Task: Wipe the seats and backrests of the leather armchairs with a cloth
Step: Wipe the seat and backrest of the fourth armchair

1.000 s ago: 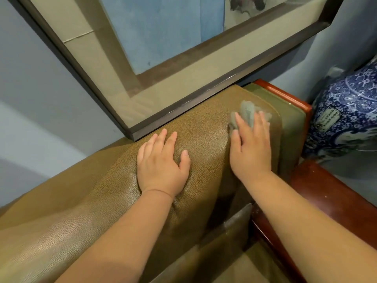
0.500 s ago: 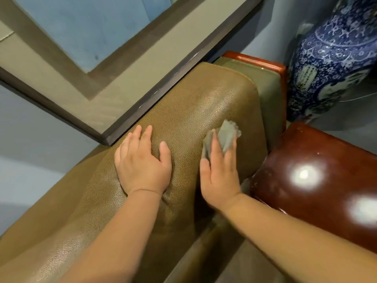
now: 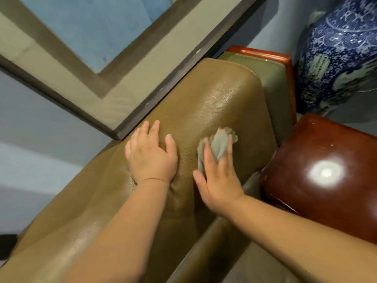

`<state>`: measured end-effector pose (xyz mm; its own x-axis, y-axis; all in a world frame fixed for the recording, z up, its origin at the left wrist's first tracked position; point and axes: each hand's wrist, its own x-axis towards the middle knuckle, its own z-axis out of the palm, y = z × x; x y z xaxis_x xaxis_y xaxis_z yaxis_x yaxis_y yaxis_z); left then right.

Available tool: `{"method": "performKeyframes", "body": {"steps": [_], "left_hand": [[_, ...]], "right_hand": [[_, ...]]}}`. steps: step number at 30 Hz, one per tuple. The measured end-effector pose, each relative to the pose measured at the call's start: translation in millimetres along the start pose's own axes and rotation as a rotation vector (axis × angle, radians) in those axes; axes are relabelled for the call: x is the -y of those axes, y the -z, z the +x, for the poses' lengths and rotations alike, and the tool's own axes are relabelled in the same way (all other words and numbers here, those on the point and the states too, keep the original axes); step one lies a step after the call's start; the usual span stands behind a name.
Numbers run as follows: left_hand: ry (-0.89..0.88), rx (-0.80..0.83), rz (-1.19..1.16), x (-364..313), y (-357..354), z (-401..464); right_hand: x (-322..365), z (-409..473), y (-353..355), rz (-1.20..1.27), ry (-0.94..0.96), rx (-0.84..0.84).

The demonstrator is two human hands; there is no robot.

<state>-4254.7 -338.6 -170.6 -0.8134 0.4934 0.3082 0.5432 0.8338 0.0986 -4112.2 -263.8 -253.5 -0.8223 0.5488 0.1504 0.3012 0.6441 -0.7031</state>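
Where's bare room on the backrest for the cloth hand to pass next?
Free leather: the backrest top from above the cloth to its stitched corner by the red wood rail, and the lower left stretch beyond the left hand. Crowded: the strip between that hand and the right hand, and the rear edge against the picture frame.

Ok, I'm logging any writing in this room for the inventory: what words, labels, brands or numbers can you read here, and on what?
Nothing legible.
Blue-and-white vase: a pale panel with columns of small marks, perhaps characters; too small and blurred to read.
Framed picture, leather backrest, cloth, wooden armrest: no text visible.
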Motion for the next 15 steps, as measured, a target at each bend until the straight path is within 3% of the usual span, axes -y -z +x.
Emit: {"method": "performKeyframes", "body": {"steps": [2,5,7,9,12,15], "left_hand": [[-0.049,0.061,0.087,-4.4,10.6,-2.9],[-0.172,0.268,0.108,-24.2,24.1,7.3],[-0.291,0.372,0.096,-47.7,25.0,20.9],[-0.403,0.355,0.152,-65.1,15.8,29.5],[-0.491,0.166,0.185,-66.6,-1.8,29.6],[-0.519,0.097,0.113,-58.9,-12.0,33.8]], "right_hand": [[-2.0,-27.1,-7.4,-0.098,0.078,0.092],[-28.3,-5.3,11.5,-0.206,0.157,0.045],[-44.0,28.6,38.0,-0.19,0.066,-0.018],[-52.8,60.1,59.9,0.009,-0.197,-0.078],[-56.2,68.8,54.4,0.305,-0.472,-0.192],[-30.7,18.9,18.6,0.232,-0.421,0.101]]}}
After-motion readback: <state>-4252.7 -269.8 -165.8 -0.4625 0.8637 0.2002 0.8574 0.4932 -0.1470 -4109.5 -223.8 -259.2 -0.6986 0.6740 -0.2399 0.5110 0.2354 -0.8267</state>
